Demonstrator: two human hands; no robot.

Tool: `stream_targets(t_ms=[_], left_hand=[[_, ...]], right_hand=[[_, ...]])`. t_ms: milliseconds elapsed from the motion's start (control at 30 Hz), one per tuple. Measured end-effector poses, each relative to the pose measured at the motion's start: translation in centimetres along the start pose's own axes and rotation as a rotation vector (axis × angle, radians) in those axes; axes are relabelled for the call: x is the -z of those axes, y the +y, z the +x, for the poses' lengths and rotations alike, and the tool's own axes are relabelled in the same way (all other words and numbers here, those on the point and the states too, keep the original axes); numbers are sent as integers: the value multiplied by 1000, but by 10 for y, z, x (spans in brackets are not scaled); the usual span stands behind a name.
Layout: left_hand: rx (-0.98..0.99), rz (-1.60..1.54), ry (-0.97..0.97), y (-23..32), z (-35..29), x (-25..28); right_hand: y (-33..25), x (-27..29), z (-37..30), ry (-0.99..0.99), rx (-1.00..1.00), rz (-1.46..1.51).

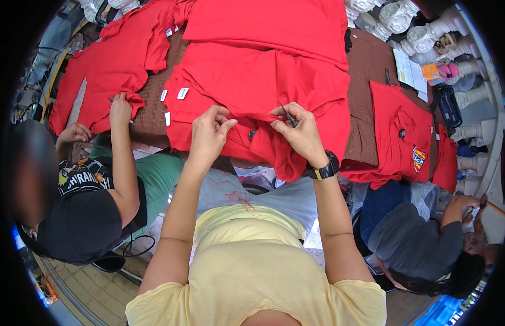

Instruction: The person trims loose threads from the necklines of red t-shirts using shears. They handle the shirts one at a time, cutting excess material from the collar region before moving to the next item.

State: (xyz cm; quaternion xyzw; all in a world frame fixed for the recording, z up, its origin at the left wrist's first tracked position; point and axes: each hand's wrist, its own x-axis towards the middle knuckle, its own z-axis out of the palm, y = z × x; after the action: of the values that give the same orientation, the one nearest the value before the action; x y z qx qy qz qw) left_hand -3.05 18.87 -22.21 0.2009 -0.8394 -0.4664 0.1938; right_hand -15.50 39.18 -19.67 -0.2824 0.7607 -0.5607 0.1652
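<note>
A red shirt (263, 81) lies spread on the brown table (366, 65) in front of me, its near edge hanging off the table. My left hand (209, 130) pinches the fabric at that near edge. My right hand (298, 130), with a black watch on the wrist, holds a small dark thread snipper (287, 115) against the same fold. A small dark patch (253, 133) shows on the cloth between my two hands.
More red shirts (111, 60) with white tags lie at the left, where a seated person's hand (120, 108) works on one. A folded red stack (402, 136) lies at the right above another seated person (421, 250). Papers (410, 70) and white balusters (421, 27) stand beyond.
</note>
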Motion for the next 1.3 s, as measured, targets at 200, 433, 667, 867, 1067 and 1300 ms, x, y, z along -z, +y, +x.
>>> stream_targets(t_ms=[200,433,667,867,1067,1300], left_hand=[[-88,37,145,8,-9,-2],[17,-111,131,12,-15,9],[36,-259,127,15,-20,10],[80,-291,56,5,-22,9],[42,-330,101,1,-22,8],[-362,129,-544,11,-52,56]], right_hand=[[-31,-21,-4,173,206,-168],[-9,-74,-1,-321,-405,516],[0,-92,7,-386,-609,750],[1,-91,17,-364,-577,820],[4,-94,19,-369,-610,846],[-38,-39,4,-119,-216,360]])
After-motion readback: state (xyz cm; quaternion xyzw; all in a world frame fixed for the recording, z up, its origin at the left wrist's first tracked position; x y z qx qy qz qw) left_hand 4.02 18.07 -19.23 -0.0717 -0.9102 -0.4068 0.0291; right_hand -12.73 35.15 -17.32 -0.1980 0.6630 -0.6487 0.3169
